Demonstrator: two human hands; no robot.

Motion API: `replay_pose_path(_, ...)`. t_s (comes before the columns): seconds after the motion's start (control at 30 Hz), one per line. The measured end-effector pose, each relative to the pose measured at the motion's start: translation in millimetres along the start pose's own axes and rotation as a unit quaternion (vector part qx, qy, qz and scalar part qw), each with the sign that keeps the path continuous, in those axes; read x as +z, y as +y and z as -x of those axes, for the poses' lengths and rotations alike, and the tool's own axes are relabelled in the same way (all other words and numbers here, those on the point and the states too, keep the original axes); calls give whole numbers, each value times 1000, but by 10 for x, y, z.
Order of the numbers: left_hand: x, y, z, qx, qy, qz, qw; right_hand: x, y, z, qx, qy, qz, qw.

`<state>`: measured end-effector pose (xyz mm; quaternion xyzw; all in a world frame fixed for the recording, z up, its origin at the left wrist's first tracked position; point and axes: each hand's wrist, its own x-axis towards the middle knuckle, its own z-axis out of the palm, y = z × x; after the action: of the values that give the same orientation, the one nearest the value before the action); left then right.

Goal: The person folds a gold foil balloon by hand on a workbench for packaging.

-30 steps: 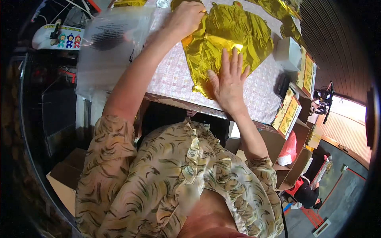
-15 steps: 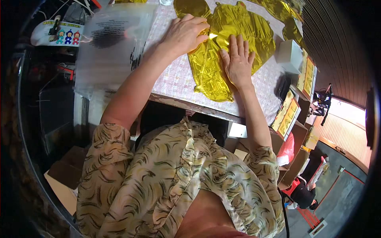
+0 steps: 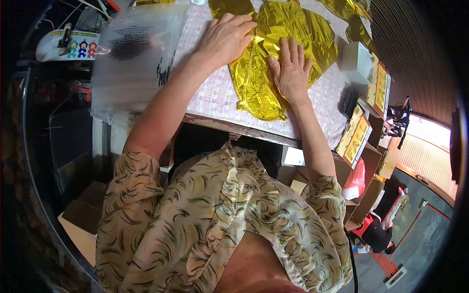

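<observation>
A shiny gold foil balloon (image 3: pixel 303 29), flat and wrinkled, lies on the checked tablecloth in front of me. At its left side, my left hand (image 3: pixel 227 40) is closed over the foil, fingers bent and together; its fingertips partly hide what they grip. My right hand (image 3: pixel 291 73) rests flat on the balloon's lower middle, fingers stretched out and slightly apart. The foil's narrower lower part reaches toward the table's front edge, between my two forearms.
Clear plastic bags (image 3: pixel 139 58) with printed text lie on the table's left. A white box (image 3: pixel 356 63) and a dark object (image 3: pixel 349 103) stand at the right, beside yellow labelled boxes (image 3: pixel 354 141). More gold foil (image 3: pixel 351 19) lies at the back right. Another person (image 3: pixel 377 234) is at far right.
The view has shifted slightly. My left hand has moved a little up and away along the foil's left side, while my right hand stays flat on it.
</observation>
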<state>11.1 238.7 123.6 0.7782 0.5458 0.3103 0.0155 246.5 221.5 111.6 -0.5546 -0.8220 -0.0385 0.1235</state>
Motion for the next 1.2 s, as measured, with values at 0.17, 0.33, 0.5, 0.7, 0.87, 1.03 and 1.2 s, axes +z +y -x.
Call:
replay_pose_path(0.17,21,163,-19,54,-85,32,994,-10,-4,5,-1,2,-7,1000)
replay_pose_path(0.33,-53,179,36,73,-78,32,994,4,-21,17,-1,10,-7,1000)
replay_pose_path(0.5,-125,249,-42,85,-90,48,991,6,-38,11,25,13,-10,1000)
replay_pose_path(0.7,-111,293,-113,95,-70,59,991,-183,-34,24,37,6,-105,994)
replay_pose_path(0.87,-134,630,-691,152,-33,130,979,-1046,357,101,-2,21,-220,975)
replay_pose_path(1.03,259,1127,-1662,237,-31,181,954,-1725,1705,176,152,123,-249,949)
replay_pose_path(1.2,882,1986,-2689,265,-104,215,934,-1777,3429,278,277,214,-132,927)
